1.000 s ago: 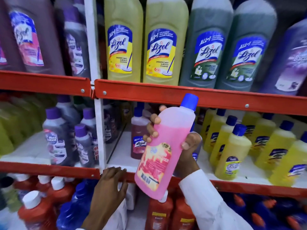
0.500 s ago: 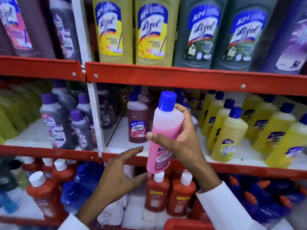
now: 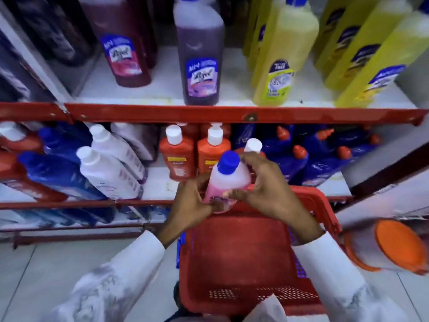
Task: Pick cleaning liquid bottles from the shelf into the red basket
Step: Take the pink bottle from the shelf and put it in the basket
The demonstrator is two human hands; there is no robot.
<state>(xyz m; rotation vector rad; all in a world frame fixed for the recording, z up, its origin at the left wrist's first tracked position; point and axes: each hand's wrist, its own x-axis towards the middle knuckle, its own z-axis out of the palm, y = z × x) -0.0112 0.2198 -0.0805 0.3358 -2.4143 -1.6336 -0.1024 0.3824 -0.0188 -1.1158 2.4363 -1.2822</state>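
A pink cleaning liquid bottle [image 3: 228, 180] with a blue cap stands upright between both my hands, just above the far rim of the red basket [image 3: 239, 259]. My left hand [image 3: 191, 203] grips its lower left side. My right hand [image 3: 262, 184] wraps its right side and shoulder. The bottle's base is hidden behind my fingers. The basket sits on the floor below me, and its inside shows nothing but red plastic. Purple [image 3: 198, 54], maroon [image 3: 124, 43] and yellow [image 3: 281, 52] bottles stand on the shelf above.
The red shelf edge [image 3: 209, 115] runs across the frame above my hands. The lower shelf holds orange-red bottles [image 3: 177, 156], white bottles [image 3: 106, 168] and blue bottles [image 3: 322, 154]. An orange-lidded container [image 3: 394, 247] juts in at the right. White floor tiles [image 3: 58, 263] lie to the left.
My view has swung down from the shelves to the basket. The pink bottle has come down from shelf height to the basket's far rim, and my left hand has joined my right on it.
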